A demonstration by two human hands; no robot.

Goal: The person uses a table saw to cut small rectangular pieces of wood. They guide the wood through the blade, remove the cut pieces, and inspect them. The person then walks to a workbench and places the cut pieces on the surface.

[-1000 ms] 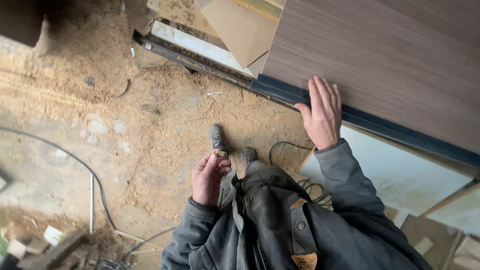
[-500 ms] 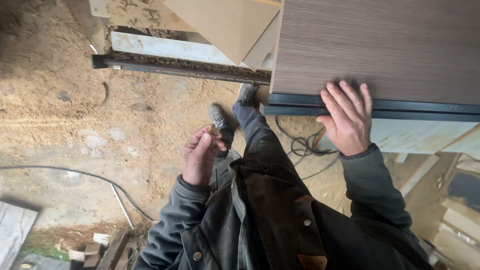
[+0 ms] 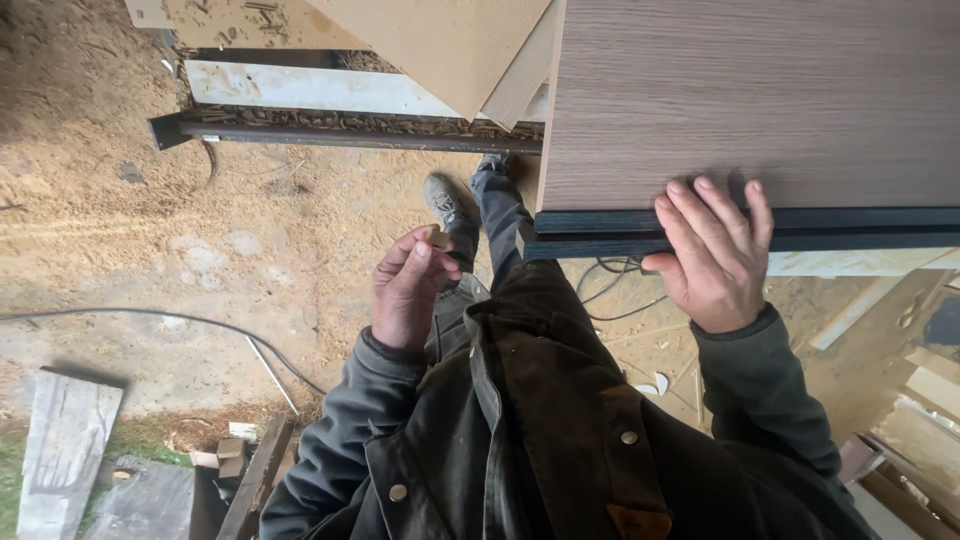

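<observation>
Panel: a wood-grain board (image 3: 750, 100) with a dark edge strip fills the upper right of the frame, lying flat and reaching out past the right border.
Right hand: the right hand (image 3: 715, 250) lies flat on the panel's near edge, right of centre, fingers spread over the dark strip and fingertips on the wood face; it presses rather than grips.
Left hand: the left hand (image 3: 408, 290) sits left of centre, well apart from the panel, with thumb and forefinger pinched on a small pale bit (image 3: 437, 240); what the bit is cannot be told.
Hands: well apart, one on the board, one held free in front of the jacket (image 3: 540, 430).
Handling, panel: it looks stiff and fairly heavy for one hand, with a smooth face that would probably slide under a flat palm. The face and edge strip could chip or scratch if knocked. The best hold is likely along the dark edge, both hands set wide, fingers hooked under.
Handling, bit: light and small, easy to drop into the sawdust.
Below: sawdust floor (image 3: 150, 230), a shoe (image 3: 443, 200) near the panel's left corner, a dark cable (image 3: 605, 290) under the edge.
Upper left: a dark steel bar (image 3: 330, 133) with pale boards (image 3: 320, 85) behind it.
Lower left: a grey plank (image 3: 65, 440) and small wood scraps.
</observation>
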